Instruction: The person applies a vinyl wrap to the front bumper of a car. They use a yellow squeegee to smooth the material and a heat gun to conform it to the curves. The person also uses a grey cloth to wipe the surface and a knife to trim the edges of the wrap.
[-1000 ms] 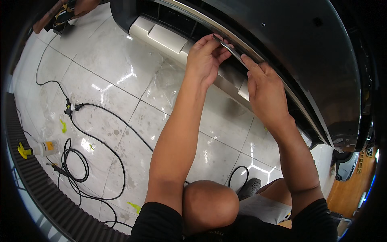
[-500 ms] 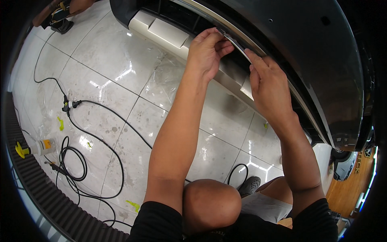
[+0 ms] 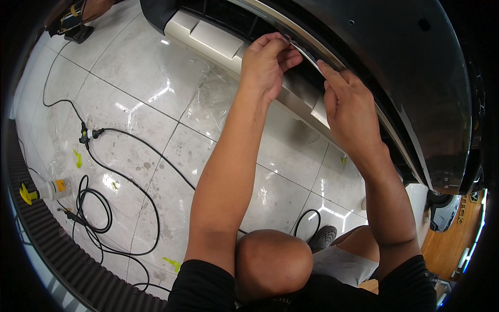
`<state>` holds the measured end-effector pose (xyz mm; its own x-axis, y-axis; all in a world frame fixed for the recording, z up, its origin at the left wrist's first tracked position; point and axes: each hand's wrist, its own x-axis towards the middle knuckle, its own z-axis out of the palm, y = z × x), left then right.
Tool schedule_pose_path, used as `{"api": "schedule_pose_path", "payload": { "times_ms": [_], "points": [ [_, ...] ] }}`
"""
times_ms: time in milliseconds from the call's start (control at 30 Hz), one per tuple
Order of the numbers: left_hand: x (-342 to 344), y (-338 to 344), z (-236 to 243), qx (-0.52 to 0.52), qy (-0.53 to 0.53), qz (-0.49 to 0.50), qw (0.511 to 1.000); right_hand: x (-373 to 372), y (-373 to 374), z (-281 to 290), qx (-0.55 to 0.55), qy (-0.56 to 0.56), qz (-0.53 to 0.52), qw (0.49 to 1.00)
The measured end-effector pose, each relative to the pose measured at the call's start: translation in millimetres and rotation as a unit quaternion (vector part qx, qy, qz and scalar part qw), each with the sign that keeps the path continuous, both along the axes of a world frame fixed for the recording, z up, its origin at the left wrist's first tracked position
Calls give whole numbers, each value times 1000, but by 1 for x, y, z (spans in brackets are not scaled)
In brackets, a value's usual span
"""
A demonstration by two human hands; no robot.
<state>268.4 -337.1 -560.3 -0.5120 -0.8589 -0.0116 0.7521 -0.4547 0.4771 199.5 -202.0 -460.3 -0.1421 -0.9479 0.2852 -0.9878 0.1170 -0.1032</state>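
Both my arms reach up to the lower front of a dark car bumper (image 3: 416, 93). A thin, pale, film-like strip (image 3: 306, 54) curves along the dark gap below its long beige trim (image 3: 332, 56). My left hand (image 3: 265, 65) is closed at the strip's upper left end, thumb and index finger pinching it, the other fingers loosely curled. My right hand (image 3: 351, 106) is closed farther down, its index finger laid along the strip's other end and its remaining fingers folded. Whatever lies inside that right grip is hidden.
A silver-beige lower bumper panel (image 3: 218, 42) runs beneath my hands. Black cable (image 3: 156, 208) coils over the tiled floor, with a plug connector (image 3: 88, 134). At left stands a spray bottle (image 3: 54, 188) with a yellow trigger. Clear plastic sheeting (image 3: 208, 104) lies on the floor. Another person's foot (image 3: 79, 34) shows top left.
My right hand has shifted very slightly right and up along the bumper's edge. The left hand keeps its pinch on the strip in nearly the same place.
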Motion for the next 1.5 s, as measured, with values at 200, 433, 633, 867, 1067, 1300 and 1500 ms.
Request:
{"api": "schedule_pose_path", "payload": {
  "times_ms": [200,433,633,867,1067,1300,1500],
  "points": [
    [-1,-1,-2,-11,-9,15,1000,-2,-1,-2,-1,16,17,1000],
    [-3,1,2,-3,-6,28,1000,-3,-3,-4,-22,13,14,1000],
    [-3,4,4,8,-10,37,999,0,-3,0,6,17,3,1000],
    [-2,6,6,10,-16,48,999,-1,-8,-4,-8,24,13,1000],
    [-3,7,7,14,-17,47,999,0,0,-1,1,21,-1,1000],
    [-5,7,7,15,-17,55,998,1,0,-1,5,14,-2,1000],
    [-7,11,9,27,-6,66,997,-5,4,-3,-5,37,8,999]
  ]
}}
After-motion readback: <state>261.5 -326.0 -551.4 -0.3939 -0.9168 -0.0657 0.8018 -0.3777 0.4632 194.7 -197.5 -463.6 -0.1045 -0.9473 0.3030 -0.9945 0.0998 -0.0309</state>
